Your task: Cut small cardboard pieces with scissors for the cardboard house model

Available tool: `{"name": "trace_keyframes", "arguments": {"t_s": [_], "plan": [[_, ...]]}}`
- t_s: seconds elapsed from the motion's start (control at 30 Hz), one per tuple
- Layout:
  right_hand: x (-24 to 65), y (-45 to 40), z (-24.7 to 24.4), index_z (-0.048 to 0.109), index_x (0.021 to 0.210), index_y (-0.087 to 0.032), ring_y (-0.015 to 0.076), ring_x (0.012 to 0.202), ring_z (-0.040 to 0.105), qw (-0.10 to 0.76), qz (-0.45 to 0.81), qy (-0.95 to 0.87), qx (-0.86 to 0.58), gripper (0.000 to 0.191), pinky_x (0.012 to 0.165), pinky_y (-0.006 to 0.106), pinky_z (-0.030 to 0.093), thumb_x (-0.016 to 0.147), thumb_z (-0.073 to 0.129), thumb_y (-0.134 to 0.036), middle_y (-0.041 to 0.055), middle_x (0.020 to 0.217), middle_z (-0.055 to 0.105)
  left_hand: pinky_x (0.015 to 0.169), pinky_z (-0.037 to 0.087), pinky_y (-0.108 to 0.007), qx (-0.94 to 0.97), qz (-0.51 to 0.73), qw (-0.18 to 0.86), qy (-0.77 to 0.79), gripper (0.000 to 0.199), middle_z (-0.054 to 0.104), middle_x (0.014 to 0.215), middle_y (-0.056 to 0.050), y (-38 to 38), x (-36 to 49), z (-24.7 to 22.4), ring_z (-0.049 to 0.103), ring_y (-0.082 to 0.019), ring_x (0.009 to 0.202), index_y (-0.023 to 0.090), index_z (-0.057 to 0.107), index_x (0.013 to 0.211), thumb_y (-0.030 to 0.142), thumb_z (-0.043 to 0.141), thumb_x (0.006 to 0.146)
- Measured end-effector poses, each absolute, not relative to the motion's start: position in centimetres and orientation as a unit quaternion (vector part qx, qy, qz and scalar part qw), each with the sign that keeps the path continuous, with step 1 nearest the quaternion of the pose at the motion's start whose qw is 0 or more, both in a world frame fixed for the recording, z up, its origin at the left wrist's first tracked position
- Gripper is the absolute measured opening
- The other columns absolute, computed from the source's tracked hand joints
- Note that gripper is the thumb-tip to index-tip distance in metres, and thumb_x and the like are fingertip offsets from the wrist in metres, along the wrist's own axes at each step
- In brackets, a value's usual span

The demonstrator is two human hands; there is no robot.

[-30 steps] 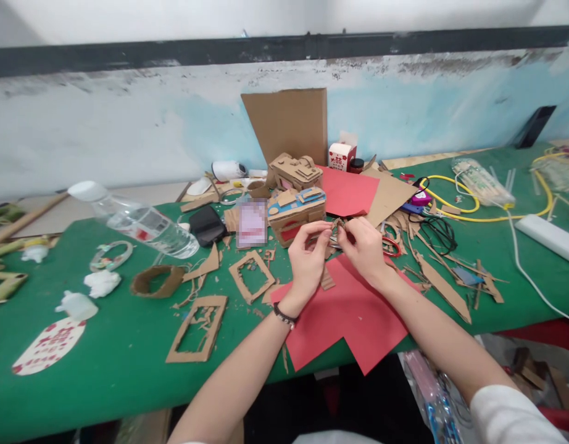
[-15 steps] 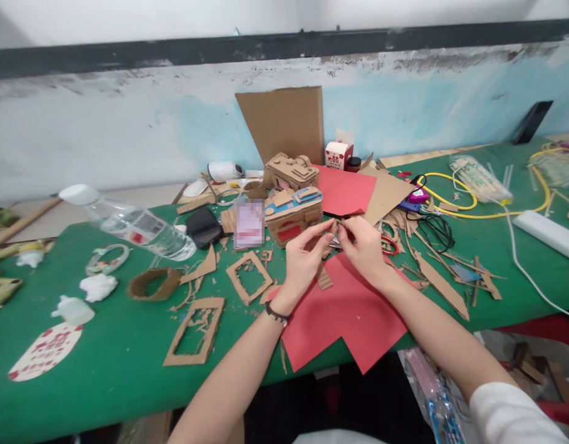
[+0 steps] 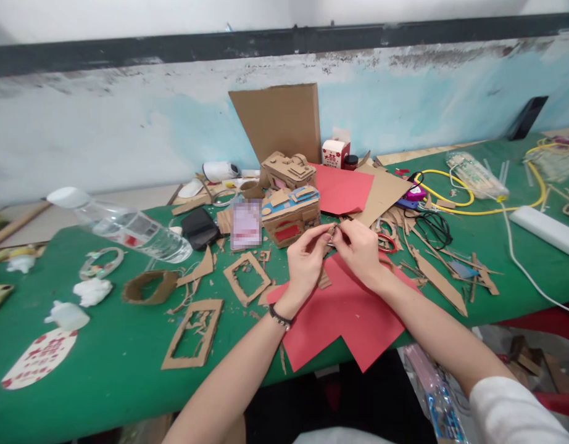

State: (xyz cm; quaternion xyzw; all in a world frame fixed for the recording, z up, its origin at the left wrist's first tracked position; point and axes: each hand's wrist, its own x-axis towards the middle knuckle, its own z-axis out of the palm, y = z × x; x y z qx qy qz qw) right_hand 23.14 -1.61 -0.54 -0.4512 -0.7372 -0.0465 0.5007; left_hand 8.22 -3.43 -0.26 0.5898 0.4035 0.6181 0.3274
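Note:
My left hand (image 3: 307, 258) and my right hand (image 3: 358, 250) meet fingertip to fingertip above a red sheet of paper (image 3: 347, 311). Both are closed in a pinch around something small, too hidden by the fingers to name. Under my left hand a small strip of corrugated cardboard (image 3: 324, 279) lies on the paper. Just behind the hands stands a cardboard model (image 3: 291, 216) with blue and red panels. To the right of my right hand shows a red scissors handle (image 3: 387, 243), partly covered.
Cardboard frames (image 3: 194, 333) and a cardboard ring (image 3: 149, 287) lie on the green table (image 3: 122, 382). A tilted water bottle (image 3: 127, 228) is at the left. Cardboard scraps (image 3: 439, 280), a yellow cord (image 3: 492, 214) and a white power strip (image 3: 546, 229) lie at the right.
My fingertips have drawn closer together, and the left fingers are more curled than before. The whole view has shifted slightly; the things on the table look unmoved.

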Motion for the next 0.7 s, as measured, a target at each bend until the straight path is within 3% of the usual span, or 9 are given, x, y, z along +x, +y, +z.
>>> {"name": "trace_keyframes", "arguments": {"t_s": [0.37, 0.7], "plan": [[23.58, -0.92, -0.44, 0.066, 0.101, -0.023, 0.0245, 0.085, 0.065, 0.483, -0.009, -0.765, -0.426, 0.027, 0.079, 0.037, 0.049, 0.117, 0.045, -0.029, 0.0088, 0.091, 0.073, 0.112, 0.064, -0.044, 0.585, 0.631, 0.337, 0.381, 0.027, 0.085, 0.124, -0.01, -2.98, 8.15, -0.04, 0.082, -0.025, 0.117, 0.023, 0.086, 0.116, 0.043, 0.08, 0.099], [23.1, -1.5, -0.55, 0.059, 0.086, -0.024, 0.0228, 0.078, 0.06, 0.475, -0.013, -0.769, -0.428, 0.033, 0.074, 0.035, 0.045, 0.116, 0.045, -0.027, 0.0056, 0.081, 0.068, 0.105, 0.067, -0.04, 0.604, 0.625, 0.263, 0.419, 0.022, 0.087, 0.115, -0.007, -3.37, 7.82, -0.56, 0.084, -0.024, 0.108, 0.025, 0.087, 0.114, 0.04, 0.078, 0.101]]}}
